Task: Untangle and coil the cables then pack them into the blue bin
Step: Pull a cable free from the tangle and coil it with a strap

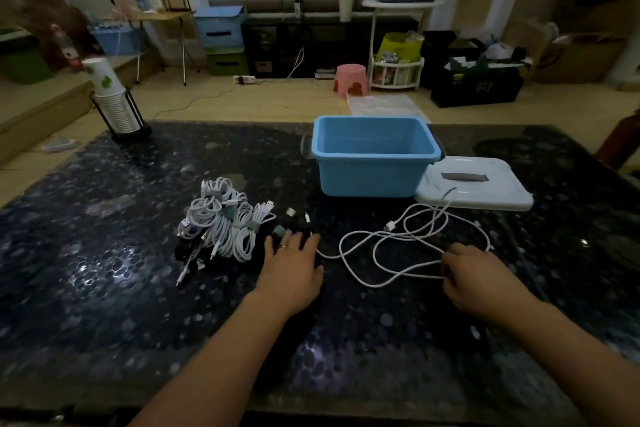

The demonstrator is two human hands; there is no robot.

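Right hand [481,282]: fingers curled, pinching the loose white cable [391,253] sprawled near the dark speckled tabletop [104,270] centre. Left hand [292,274]: fingers extended flat beside the bundled white cables [225,218]. Open blue plastic bin [372,156] stands toward the far edge.

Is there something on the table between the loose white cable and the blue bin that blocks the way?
Nothing visible blocks it. The loose white cable lies just in front of the blue bin, whose top is open. The white lid lies to the bin's right; one cable end rests on it.
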